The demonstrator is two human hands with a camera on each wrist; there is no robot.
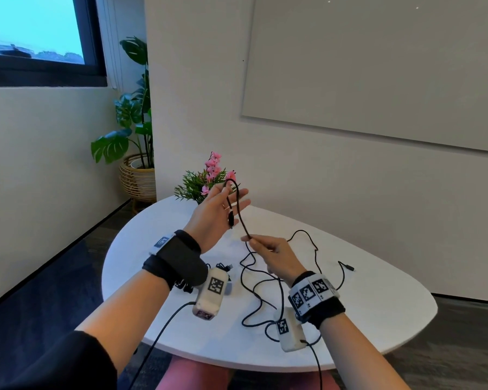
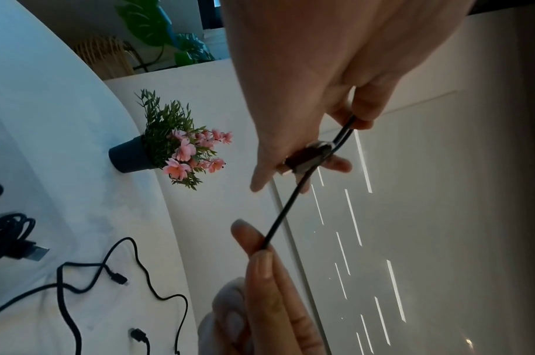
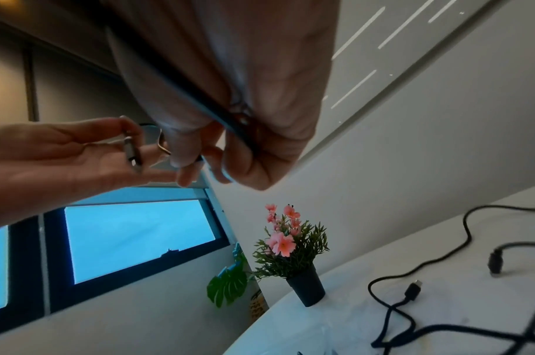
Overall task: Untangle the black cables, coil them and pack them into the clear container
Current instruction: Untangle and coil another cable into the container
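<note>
Both hands hold one black cable (image 1: pixel 238 209) up above the white table (image 1: pixel 378 294).
The left hand (image 1: pixel 219 212) pinches its plug end, plug pointing down; the cable loops over, slanting down to the right hand's (image 1: pixel 276 253) pinch, then trails onto the table's middle.

A white oval table (image 1: pixel 364 313) fills the lower middle of the head view. At its 11 o'clock edge stands a small dark pot of pink flowers (image 1: pixel 209 178). A leafy plant in a woven basket (image 1: pixel 137 175) stands on the floor at 10 o'clock, a window (image 1: pixel 34 32) above it. A whiteboard (image 1: pixel 378 66) hangs at 1 o'clock.
</note>
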